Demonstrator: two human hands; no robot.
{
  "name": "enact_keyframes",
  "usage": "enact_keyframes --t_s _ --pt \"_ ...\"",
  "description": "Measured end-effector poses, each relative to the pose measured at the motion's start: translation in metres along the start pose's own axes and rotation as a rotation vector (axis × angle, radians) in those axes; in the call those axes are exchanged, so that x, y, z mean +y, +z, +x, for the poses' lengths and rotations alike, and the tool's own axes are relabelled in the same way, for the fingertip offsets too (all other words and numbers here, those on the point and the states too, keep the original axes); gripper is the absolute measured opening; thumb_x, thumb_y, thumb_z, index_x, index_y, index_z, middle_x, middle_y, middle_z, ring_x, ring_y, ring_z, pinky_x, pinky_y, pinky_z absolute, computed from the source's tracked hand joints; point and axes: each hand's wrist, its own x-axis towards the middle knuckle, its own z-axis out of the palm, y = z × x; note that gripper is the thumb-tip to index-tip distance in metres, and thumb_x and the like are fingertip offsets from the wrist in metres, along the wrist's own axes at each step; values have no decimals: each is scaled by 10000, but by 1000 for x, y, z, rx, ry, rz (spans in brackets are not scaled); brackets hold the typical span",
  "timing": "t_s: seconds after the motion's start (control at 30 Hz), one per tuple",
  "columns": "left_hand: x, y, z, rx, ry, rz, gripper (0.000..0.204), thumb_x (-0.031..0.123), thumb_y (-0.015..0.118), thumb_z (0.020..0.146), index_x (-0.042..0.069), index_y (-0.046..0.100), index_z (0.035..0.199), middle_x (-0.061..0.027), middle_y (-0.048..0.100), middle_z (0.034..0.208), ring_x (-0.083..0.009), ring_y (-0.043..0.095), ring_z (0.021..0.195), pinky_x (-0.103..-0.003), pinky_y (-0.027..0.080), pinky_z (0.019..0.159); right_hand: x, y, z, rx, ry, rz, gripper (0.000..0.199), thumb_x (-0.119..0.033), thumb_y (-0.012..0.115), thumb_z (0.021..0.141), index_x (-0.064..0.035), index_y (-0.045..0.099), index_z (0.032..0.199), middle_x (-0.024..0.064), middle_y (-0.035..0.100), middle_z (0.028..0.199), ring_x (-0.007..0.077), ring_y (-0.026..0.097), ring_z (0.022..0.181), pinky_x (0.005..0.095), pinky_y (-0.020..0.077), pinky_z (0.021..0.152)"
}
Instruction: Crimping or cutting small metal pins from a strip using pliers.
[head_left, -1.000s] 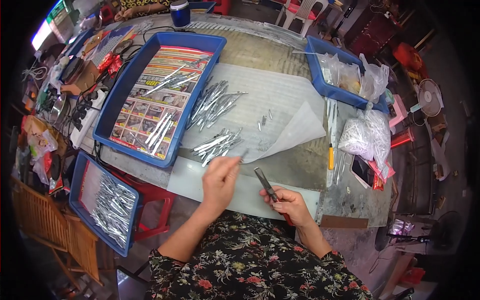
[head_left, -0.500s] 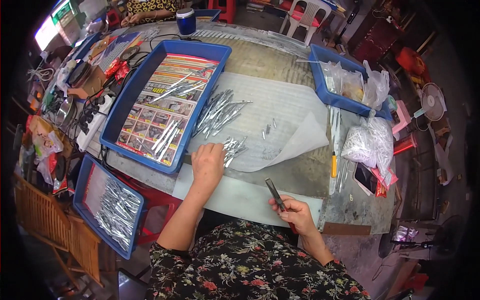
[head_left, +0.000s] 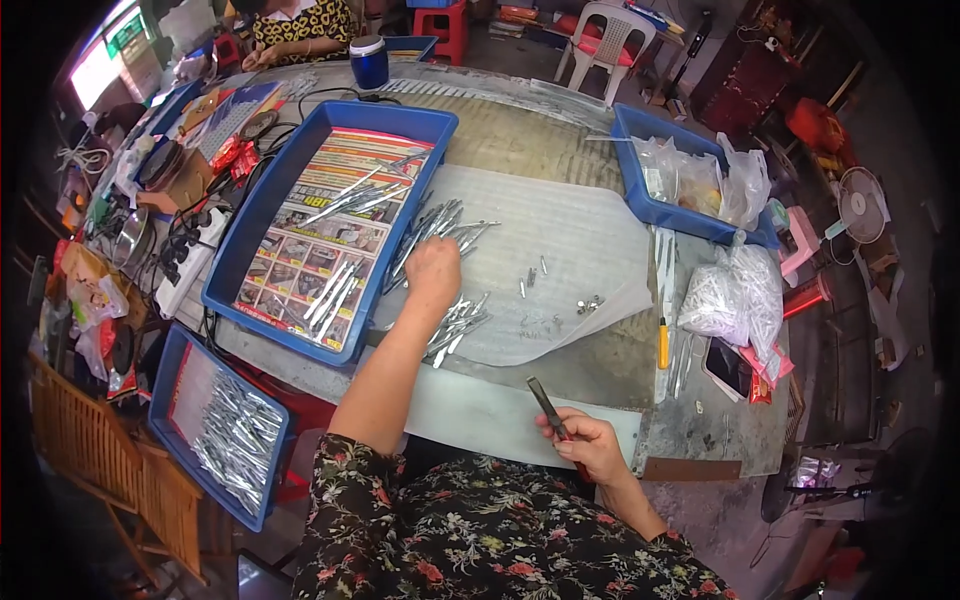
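Note:
My left hand reaches over a heap of thin silvery metal strips on a white foam sheet. Its fingers are curled down at the strips, and whatever they pinch is hidden. A smaller bunch of strips lies just nearer than that hand, below the wrist. At the table's front edge my right hand is closed around pliers with dark jaws pointing up and away and a red handle. A few short metal pieces rest on the sheet.
Left of the heap, a blue tray lined with printed paper holds several strips. A lower blue tray is full of strips. At right are a blue bin of plastic bags, a yellow-handled tool and a phone. Another person's hands show far left.
My left hand has moved away from me, from the smaller bunch to the larger heap. The sheet's lifted right corner has dropped, showing small metal bits. My right hand still holds the pliers.

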Motion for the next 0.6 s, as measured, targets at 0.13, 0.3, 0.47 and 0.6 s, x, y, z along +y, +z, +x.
enact_keyframes --t_s 0.13,0.3,0.47,0.6 --pt "8 -5 1 -71 -91 37 86 26 502 667 20 555 735 -140 555 776 -280 563 750 -347 470 616 1 -1 -2 0 4 8 60 8 531 673 27 474 677 150 474 1061 142 470 884 259 367 784" --pt "4 -9 -6 54 -91 -44 77 23 477 685 36 508 754 -125 525 792 -277 529 783 -364 458 626 1 -1 -5 -10 -16 2 47 18 523 658 37 494 690 147 478 1056 152 470 890 264 366 784" --pt "-2 -14 -11 152 -100 -169 43 79 472 738 58 497 767 -118 507 787 -286 500 792 -389 413 651 6 -2 -3 -6 -45 -5 39 21 522 656 35 494 679 150 478 1055 148 470 879 255 372 770" --pt "-5 -7 -7 146 -29 -252 59 110 495 740 57 516 757 -117 518 768 -302 508 751 -393 411 644 4 2 -2 -10 -19 7 34 27 520 659 35 490 672 152 476 1056 142 468 870 243 381 749"
